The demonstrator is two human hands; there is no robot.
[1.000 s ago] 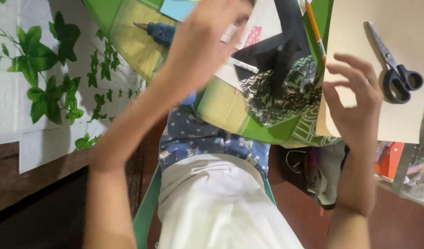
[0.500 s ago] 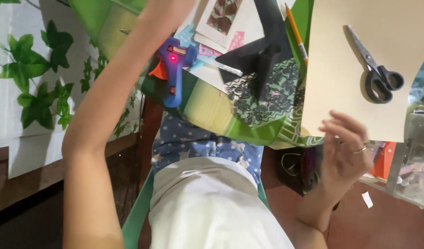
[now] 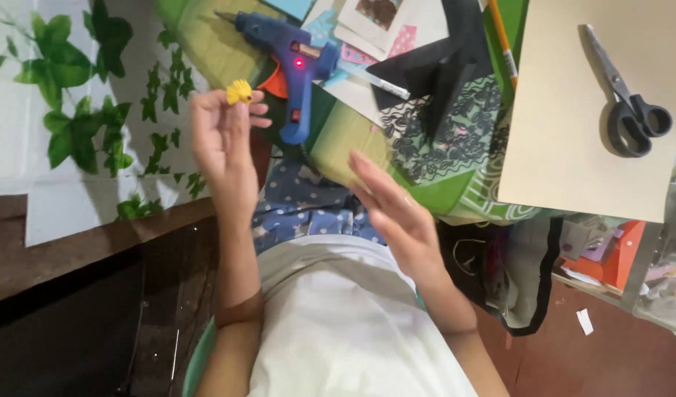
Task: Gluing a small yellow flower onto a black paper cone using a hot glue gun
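Note:
My left hand (image 3: 224,143) is raised at the left and pinches a small yellow fringed piece (image 3: 240,93) between its fingertips. My right hand (image 3: 393,209) hovers lower in the middle, fingers stretched out and apart, holding nothing. Just beyond the left hand lies a blue glue gun (image 3: 290,59) with a red light lit and an orange trigger. It rests on green patterned cloth (image 3: 367,140).
A beige card sheet (image 3: 573,147) at the right carries black scissors (image 3: 628,103). Black paper (image 3: 444,73), photo cards (image 3: 374,18) and an orange pencil (image 3: 499,40) lie beyond. A leaf-print wall covering (image 3: 66,125) stands at the left; a clear box of craft scraps (image 3: 617,257) is at lower right.
My left hand has drawn back from the far side of the work surface, now holding the yellow piece. My right hand moved from the beige card's edge to the middle, open.

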